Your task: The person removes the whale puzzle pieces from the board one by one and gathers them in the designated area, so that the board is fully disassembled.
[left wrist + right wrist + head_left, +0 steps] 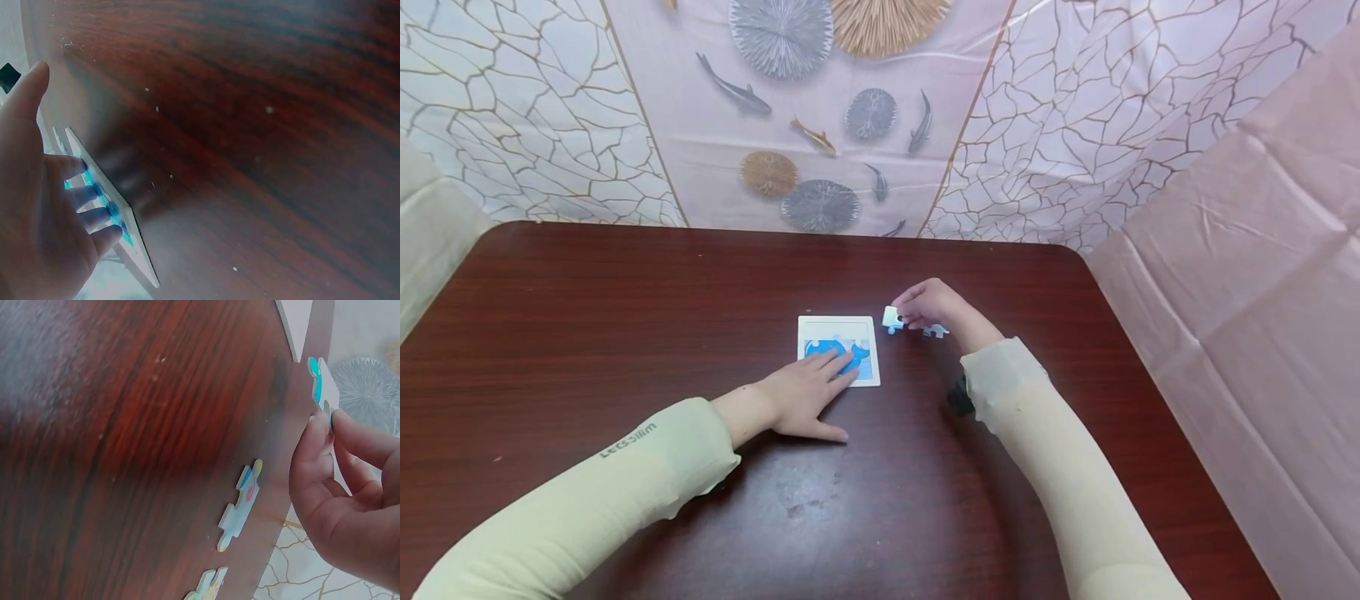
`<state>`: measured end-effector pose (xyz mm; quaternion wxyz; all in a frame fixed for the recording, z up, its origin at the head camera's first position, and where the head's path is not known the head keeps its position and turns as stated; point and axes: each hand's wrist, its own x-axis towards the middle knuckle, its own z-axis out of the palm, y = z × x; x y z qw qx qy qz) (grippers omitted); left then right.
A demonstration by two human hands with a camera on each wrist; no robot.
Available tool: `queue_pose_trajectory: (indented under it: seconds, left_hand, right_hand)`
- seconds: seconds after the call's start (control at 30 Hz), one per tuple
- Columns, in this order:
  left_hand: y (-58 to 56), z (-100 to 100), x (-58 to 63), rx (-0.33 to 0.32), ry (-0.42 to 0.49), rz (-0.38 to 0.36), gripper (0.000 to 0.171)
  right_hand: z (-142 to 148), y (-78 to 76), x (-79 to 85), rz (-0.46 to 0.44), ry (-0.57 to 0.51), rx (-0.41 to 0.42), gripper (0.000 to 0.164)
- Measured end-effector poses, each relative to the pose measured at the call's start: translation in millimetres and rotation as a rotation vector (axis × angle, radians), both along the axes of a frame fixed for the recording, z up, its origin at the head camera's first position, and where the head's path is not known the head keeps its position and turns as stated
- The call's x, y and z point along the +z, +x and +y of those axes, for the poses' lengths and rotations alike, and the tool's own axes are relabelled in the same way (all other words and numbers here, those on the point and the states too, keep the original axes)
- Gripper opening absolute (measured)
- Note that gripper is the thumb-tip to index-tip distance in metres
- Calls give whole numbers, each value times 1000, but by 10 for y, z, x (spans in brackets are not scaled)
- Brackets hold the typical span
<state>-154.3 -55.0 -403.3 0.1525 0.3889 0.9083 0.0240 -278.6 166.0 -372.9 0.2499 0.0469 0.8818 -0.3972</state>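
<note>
A white-framed jigsaw puzzle tray (pixel 838 320) lies on the table with blue picture pieces fitted in its lower part; its upper part shows bare white. My left hand (pixel 808 394) rests flat across the tray's lower left, fingers spread and thumb out on the table. In the left wrist view the straight fingers (pixel 94 217) press on the blue pieces. Just right of the tray, my right hand (pixel 927 303) pinches a white and blue jigsaw piece (pixel 317 381) between thumb and fingertips. Below that hand in the right wrist view lies another jigsaw piece (pixel 242 503).
One more jigsaw piece (pixel 206 586) shows at the bottom edge of the right wrist view. The dark wooden table (pixel 625 317) reaches back to a patterned cloth wall (pixel 820 125). A pale cloth (pixel 1240 292) hangs along the right side.
</note>
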Motion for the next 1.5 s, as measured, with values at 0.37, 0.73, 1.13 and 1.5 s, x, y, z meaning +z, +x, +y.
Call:
queue_pose_trajectory:
  seconds: [0.37, 0.73, 1.13, 1.5]
  left_hand:
    - [-15, -10, -31, 1, -9, 9, 90]
    - [-15, -3, -14, -8, -20, 14, 91]
    - [-18, -15, 0, -8, -15, 12, 89]
    - [-3, -45, -22, -12, 62, 9, 86]
  right_hand:
    - [5, -9, -70, 86, 166, 73, 18]
    - [38, -9, -115, 128, 187, 62, 17]
    - [25, -11, -127, 180, 237, 52, 18]
    - [8, 12, -111, 84, 67, 73, 27]
